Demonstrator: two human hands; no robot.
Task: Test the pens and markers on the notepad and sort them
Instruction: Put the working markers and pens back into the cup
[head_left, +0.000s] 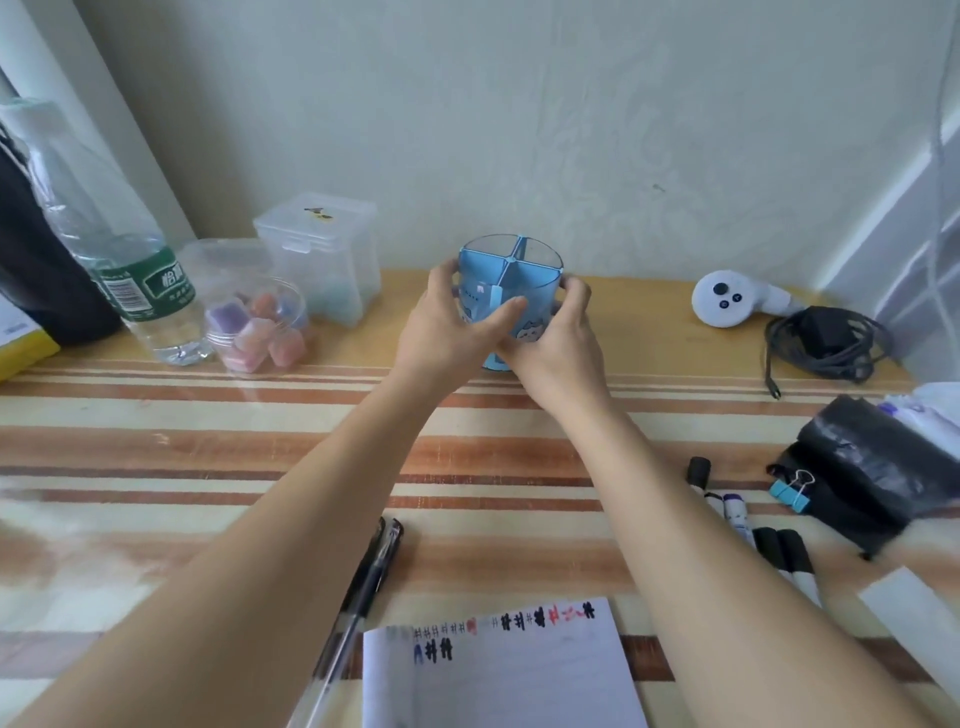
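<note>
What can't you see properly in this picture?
- Blue pen holder: the left hand and right hand cover its lower front, including the cartoon print.
- Markers: the right forearm hides their lower ends.
- Notepad: cut off by the bottom edge; scribbles too blurred to read.

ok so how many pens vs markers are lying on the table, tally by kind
Gel pens, left of the notepad: 2
Markers, on the right: 4
Total: 6
The blue holder in both hands looks empty.
</note>
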